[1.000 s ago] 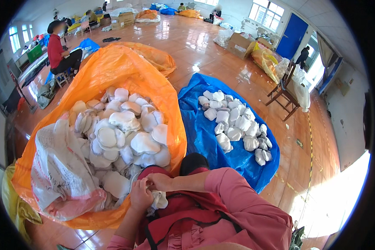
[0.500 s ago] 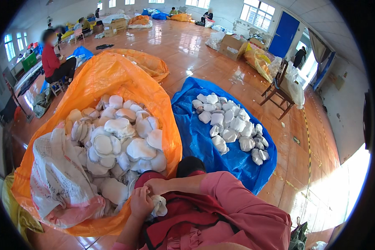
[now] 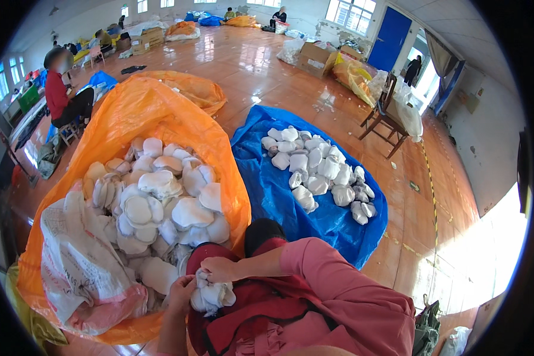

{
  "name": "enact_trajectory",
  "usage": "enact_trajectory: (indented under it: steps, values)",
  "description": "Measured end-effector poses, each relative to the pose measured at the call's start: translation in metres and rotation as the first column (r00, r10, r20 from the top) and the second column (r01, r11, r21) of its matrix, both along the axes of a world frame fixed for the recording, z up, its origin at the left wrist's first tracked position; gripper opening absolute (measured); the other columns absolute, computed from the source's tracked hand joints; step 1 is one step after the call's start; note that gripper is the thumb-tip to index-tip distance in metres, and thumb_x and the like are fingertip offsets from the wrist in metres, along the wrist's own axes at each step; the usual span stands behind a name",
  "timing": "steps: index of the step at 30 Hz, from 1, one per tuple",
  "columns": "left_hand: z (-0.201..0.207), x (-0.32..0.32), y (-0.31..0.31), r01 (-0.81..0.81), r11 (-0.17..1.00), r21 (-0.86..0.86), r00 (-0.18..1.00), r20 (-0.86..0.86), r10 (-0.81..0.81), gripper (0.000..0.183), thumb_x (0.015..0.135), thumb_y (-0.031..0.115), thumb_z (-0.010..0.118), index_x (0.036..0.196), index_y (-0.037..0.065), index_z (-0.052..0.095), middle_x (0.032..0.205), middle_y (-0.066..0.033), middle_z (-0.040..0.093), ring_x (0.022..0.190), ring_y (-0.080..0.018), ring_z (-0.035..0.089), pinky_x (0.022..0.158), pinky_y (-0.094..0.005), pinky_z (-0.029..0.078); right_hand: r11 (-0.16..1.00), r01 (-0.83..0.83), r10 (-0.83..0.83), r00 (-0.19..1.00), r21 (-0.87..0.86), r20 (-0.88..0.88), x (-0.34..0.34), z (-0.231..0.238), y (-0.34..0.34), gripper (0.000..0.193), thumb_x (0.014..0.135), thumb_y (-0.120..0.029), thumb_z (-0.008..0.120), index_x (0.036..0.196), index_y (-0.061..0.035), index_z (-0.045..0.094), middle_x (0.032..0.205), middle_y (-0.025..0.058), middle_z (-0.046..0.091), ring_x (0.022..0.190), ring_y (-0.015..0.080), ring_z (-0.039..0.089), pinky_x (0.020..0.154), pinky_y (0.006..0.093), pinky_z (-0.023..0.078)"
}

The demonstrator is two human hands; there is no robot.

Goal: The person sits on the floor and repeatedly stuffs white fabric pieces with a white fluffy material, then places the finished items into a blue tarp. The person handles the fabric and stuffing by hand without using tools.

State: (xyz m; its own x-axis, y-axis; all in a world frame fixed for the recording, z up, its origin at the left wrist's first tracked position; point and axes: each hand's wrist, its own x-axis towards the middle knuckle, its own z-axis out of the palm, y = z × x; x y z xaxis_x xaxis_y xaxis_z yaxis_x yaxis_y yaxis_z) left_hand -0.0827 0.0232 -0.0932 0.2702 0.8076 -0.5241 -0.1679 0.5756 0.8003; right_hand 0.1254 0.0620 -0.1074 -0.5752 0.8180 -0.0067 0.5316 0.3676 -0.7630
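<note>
The right hand [image 3: 220, 269] is pinching the top of a soft, crumpled white cloth bundle [image 3: 212, 298] — it is resting over the dark-red fabric apron [image 3: 271, 295] — while the left hand [image 3: 181, 292] is touching its left side; whether gripping, I cannot tell.

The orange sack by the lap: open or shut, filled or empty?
Open, with plenty inside: the orange sack spreads wide around a heap of pale, rounded pieces. Its depth is hidden.
</note>
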Motion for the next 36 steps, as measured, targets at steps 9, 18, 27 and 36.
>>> enact_trajectory:
  steps: [9,18,27,36]
  values:
    - [0.008,0.009,-0.004,0.195,0.942,0.272,0.921,-0.381,-0.081,0.028,0.080,0.009,0.072,0.103,-0.003,0.062,0.087,-0.0052,0.066,0.077,-0.0115,0.061,0.069,-0.0264,0.049,0.977,0.200,-0.192,0.976,0.076,-0.104,-0.007,-0.013,-0.022,0.019,0.071,-0.012,0.066,0.077,-0.0072,0.049,0.079,0.0127,0.054,0.076,0.0359,0.057,0.064,0.0457,0.044]
    - [0.016,0.020,-0.013,0.318,0.856,0.407,0.827,-0.560,-0.041,0.034,0.077,0.014,0.073,0.103,-0.004,0.061,0.089,-0.0107,0.067,0.078,-0.0176,0.063,0.071,-0.0307,0.051,0.983,0.185,-0.179,0.961,0.009,-0.212,0.004,-0.005,-0.031,0.019,0.072,-0.007,0.065,0.079,-0.0072,0.047,0.075,0.0103,0.052,0.069,0.0300,0.055,0.061,0.0411,0.042]
    - [0.014,0.029,-0.015,0.383,0.841,0.382,0.727,-0.686,-0.020,0.033,0.071,0.022,0.076,0.091,0.000,0.063,0.078,-0.0113,0.063,0.070,-0.0226,0.061,0.066,-0.0346,0.049,0.947,-0.164,0.114,0.975,-0.276,-0.189,0.032,-0.004,-0.004,0.025,0.080,-0.024,0.069,0.090,-0.0031,0.059,0.082,0.0106,0.062,0.077,0.0197,0.059,0.068,0.0345,0.046]
    - [0.007,0.022,-0.008,0.401,0.841,0.363,0.685,-0.729,-0.013,0.032,0.071,0.023,0.076,0.086,-0.001,0.062,0.076,-0.0142,0.064,0.070,-0.0265,0.062,0.065,-0.0365,0.049,0.963,-0.227,0.216,0.972,-0.144,-0.091,0.014,-0.005,0.008,0.024,0.077,-0.022,0.071,0.086,-0.0031,0.058,0.079,0.0118,0.064,0.073,0.0263,0.063,0.063,0.0380,0.049]
